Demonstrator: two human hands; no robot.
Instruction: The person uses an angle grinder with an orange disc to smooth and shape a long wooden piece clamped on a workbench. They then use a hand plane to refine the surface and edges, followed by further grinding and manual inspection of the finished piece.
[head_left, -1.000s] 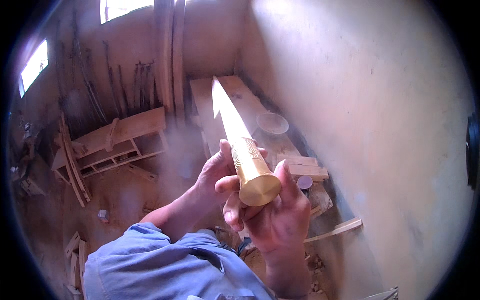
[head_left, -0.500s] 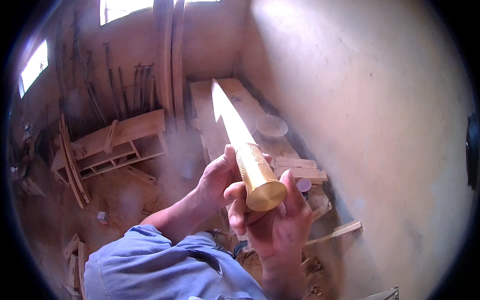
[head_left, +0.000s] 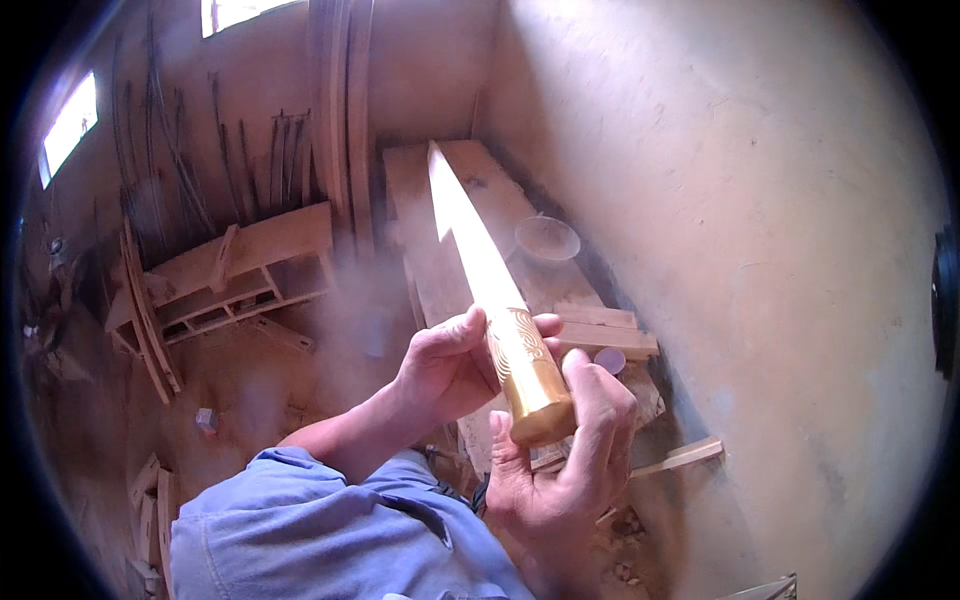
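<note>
A long tapered piece point(head_left: 520, 362) runs away from me to a point, over a workbench. Its near end is a shiny gold cylinder with a band of curved line pattern, while its far part glares white. My left hand point(head_left: 445, 362) is closed round it by the patterned band, thumb on top and a fingertip showing on the far side. At the gold end, my right hand point(head_left: 572, 470) grips with the thumb on the left and bent fingers on the right.
The dusty wooden workbench point(head_left: 412, 185) carries a round translucent lid or dish point(head_left: 547, 238) and wooden boards point(head_left: 605, 341). A small purple round thing point(head_left: 609, 360) is beside them. At left lies a wooden frame point(head_left: 250, 258). Plain walls point(head_left: 780, 250) rise at right; long planks point(head_left: 340, 120) lean behind.
My right hand has turned from palm-up beneath the gold end to gripping its sides. The tapered piece has shifted slightly down and right, and rolled. My left hand still holds it.
</note>
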